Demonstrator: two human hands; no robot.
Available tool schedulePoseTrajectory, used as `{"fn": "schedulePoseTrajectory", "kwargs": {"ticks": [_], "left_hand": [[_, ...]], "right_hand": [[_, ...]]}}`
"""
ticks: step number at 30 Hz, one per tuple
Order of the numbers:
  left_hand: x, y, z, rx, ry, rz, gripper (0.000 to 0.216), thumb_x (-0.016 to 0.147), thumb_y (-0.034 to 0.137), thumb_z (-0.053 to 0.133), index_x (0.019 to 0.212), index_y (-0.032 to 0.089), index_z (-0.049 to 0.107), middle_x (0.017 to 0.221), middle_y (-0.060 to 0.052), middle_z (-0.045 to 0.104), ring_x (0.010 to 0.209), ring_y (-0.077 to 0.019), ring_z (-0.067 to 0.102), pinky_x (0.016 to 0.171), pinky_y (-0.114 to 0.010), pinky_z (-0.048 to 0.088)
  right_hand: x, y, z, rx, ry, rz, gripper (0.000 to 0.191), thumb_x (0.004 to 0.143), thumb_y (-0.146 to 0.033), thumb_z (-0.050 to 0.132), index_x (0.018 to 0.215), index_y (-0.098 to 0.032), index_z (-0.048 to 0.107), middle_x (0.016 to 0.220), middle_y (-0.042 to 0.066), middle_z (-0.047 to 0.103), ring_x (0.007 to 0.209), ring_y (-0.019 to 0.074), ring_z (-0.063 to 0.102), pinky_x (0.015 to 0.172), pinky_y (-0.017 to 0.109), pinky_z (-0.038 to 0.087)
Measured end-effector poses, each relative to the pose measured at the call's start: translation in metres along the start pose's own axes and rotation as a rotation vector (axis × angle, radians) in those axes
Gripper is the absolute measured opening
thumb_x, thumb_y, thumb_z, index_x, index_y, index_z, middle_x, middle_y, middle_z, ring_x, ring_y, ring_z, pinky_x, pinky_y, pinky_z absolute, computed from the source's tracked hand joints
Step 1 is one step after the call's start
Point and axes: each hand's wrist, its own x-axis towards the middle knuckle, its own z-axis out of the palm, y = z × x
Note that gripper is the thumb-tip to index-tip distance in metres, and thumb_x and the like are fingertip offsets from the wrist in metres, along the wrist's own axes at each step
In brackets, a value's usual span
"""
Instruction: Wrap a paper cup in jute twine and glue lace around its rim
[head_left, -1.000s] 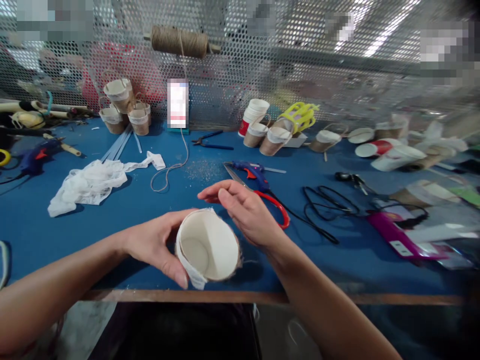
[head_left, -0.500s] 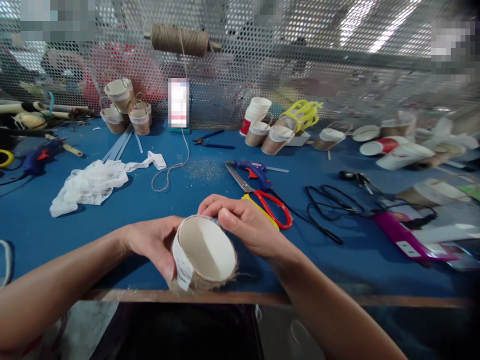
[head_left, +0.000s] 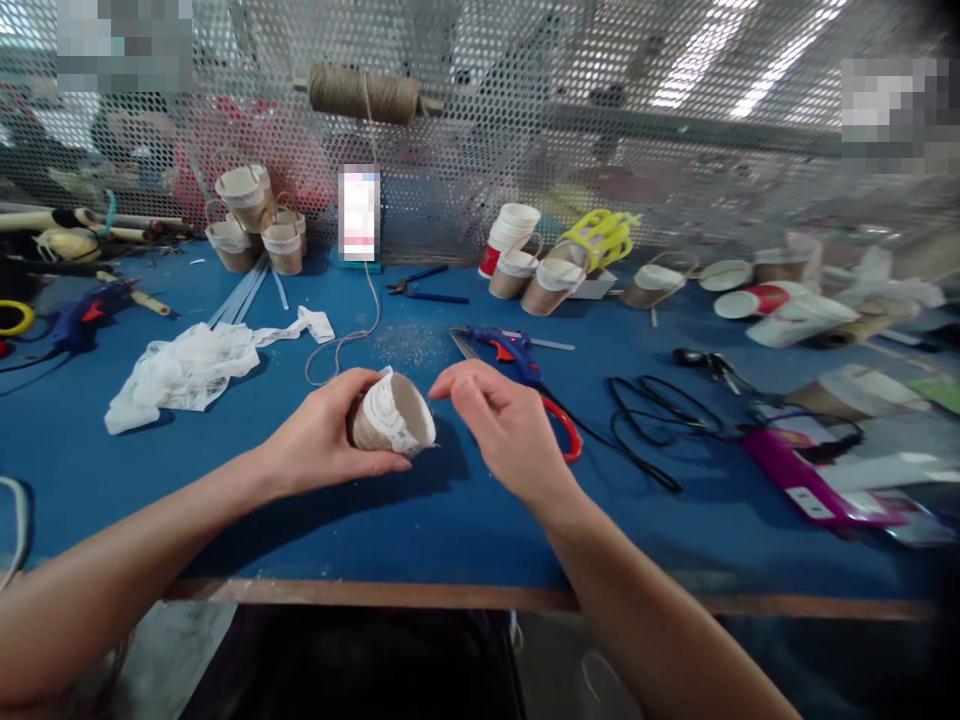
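While left hand [head_left: 326, 432] grips lace-rimmed cup [head_left: 382, 422], tilted with mouth toward right hand [head_left: 508, 425], fingers of right hand curl close by rim; cannot tell whether they touch or pinch anything. Lace-rimmed cup is left of central glue gun [head_left: 527, 369] and nearer than it. Scissors [head_left: 576, 437] just beside central glue gun, partly hidden behind right hand. White lace heap [head_left: 184, 366] well left of central glue gun; pliers [head_left: 439, 297] beyond it, leftward.
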Motion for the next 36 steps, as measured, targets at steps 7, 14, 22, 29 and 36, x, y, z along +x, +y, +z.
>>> {"fn": "schedulePoseTrajectory", "kwargs": {"ticks": [7, 14, 22, 29, 36], "left_hand": [[-0.007, -0.001, 0.016, 0.333, 0.062, 0.097, 0.057, 0.072, 0.047, 0.063, 0.114, 0.015, 0.04, 0.1, -0.011, 0.054, 0.084, -0.0242, 0.059, 0.069, -0.041, 0.053], [-0.008, -0.003, 0.02, 0.334, 0.116, 0.152, 0.064, 0.071, 0.049, 0.064, 0.118, 0.018, 0.034, 0.105, -0.012, 0.049, 0.091, -0.0256, 0.056, 0.075, -0.044, 0.052], [-0.008, -0.006, 0.022, 0.377, 0.157, 0.23, 0.059, 0.074, 0.043, 0.063, 0.118, 0.017, 0.034, 0.103, -0.012, 0.051, 0.093, -0.0262, 0.053, 0.077, -0.044, 0.05], [-0.01, -0.007, 0.027, 0.486, 0.233, 0.279, 0.061, 0.073, 0.04, 0.065, 0.12, 0.017, 0.035, 0.104, -0.013, 0.051, 0.094, -0.0267, 0.052, 0.077, -0.044, 0.05], [-0.004, -0.004, 0.01, 0.4, 0.359, 0.279, 0.056, 0.069, 0.06, 0.06, 0.102, 0.017, 0.046, 0.088, -0.009, 0.055, 0.081, -0.0235, 0.055, 0.07, -0.039, 0.048]], "right_hand": [[-0.009, -0.008, 0.015, 0.005, -0.187, -0.013, 0.012, 0.08, -0.029, 0.059, 0.078, -0.017, 0.058, 0.084, 0.006, 0.06, 0.079, 0.0163, 0.056, 0.074, 0.032, 0.045], [-0.009, -0.004, 0.014, 0.026, -0.149, 0.058, 0.013, 0.081, -0.02, 0.053, 0.069, -0.019, 0.053, 0.075, 0.002, 0.057, 0.071, 0.0134, 0.053, 0.069, 0.029, 0.044], [-0.008, -0.006, 0.013, 0.023, -0.17, 0.079, 0.014, 0.082, -0.026, 0.054, 0.07, -0.019, 0.054, 0.075, 0.001, 0.056, 0.073, 0.0139, 0.052, 0.071, 0.03, 0.042], [-0.007, -0.004, 0.013, 0.029, -0.158, 0.115, 0.019, 0.082, -0.028, 0.053, 0.066, -0.019, 0.051, 0.068, 0.0, 0.053, 0.066, 0.0125, 0.049, 0.066, 0.029, 0.041], [-0.007, -0.002, 0.009, -0.109, -0.138, -0.053, 0.016, 0.082, -0.023, 0.055, 0.067, -0.02, 0.05, 0.074, 0.002, 0.056, 0.074, 0.0151, 0.053, 0.07, 0.031, 0.044]]}}
